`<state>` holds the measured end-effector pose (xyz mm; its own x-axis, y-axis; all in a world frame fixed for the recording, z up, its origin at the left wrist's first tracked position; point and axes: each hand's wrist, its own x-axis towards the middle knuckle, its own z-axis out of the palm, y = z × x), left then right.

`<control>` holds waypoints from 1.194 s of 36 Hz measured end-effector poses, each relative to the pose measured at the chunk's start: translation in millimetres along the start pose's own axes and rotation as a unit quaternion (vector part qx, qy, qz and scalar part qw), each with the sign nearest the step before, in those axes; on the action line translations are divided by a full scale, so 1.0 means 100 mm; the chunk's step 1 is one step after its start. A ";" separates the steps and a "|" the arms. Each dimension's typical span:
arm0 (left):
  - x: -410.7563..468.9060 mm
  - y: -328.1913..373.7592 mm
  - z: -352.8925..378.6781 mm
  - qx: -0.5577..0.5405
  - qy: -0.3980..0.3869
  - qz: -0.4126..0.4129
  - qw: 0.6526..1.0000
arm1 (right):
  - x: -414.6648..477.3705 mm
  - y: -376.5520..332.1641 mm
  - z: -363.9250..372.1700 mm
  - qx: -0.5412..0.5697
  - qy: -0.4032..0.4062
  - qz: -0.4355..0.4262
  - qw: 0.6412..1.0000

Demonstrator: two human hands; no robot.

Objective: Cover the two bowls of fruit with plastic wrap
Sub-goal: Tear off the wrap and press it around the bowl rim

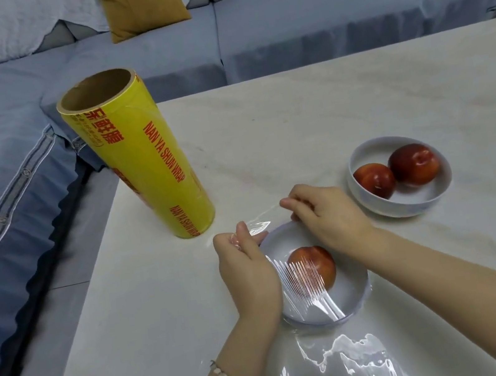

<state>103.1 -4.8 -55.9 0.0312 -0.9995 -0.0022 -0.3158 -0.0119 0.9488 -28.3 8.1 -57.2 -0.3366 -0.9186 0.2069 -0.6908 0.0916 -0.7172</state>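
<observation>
Covering near white round bowl (352, 282): left hand (247, 270), right hand (327, 217) both pinch clear plastic film (304, 280) far edge; next likely needs taut tuck-down.

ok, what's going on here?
A person is stretching plastic wrap over the near bowl, which holds one red fruit. The left hand and right hand pinch the film at its far rim. The far bowl, with two fruits, is uncovered. The yellow roll stands upright on the table.
</observation>
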 end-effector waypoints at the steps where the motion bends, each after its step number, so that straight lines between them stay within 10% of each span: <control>1: 0.01 -0.01 0.01 -0.003 0.005 0.001 1.000 | 0.00 0.01 0.01 -0.008 0.012 -0.002 1.000; 23: 0.22 -0.12 0.04 0.008 -0.002 -0.038 0.999 | 0.14 0.10 0.09 0.014 -0.024 0.138 0.990; 33: 0.49 -0.24 -0.13 -0.004 -0.170 -0.269 0.948 | 0.10 0.18 -0.03 0.136 -0.136 0.352 0.916; 36: 0.55 -0.28 -0.25 0.062 -0.186 -0.236 0.952 | 0.00 0.24 -0.14 0.198 -0.180 0.341 0.901; 40: 0.44 -0.21 -0.41 0.202 -0.099 0.007 0.974 | -0.10 0.34 -0.27 0.226 -0.226 0.305 0.897; 43: 0.20 0.03 -0.41 0.183 -0.212 0.144 0.949 | -0.12 0.33 -0.27 0.237 -0.175 0.273 0.916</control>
<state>141.8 -23.2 -40.6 -0.4667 -0.8835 0.0396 -0.5636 0.3317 0.7566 -63.9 32.4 -65.4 -0.2657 -0.8603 -0.4351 -0.0973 0.4730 -0.8757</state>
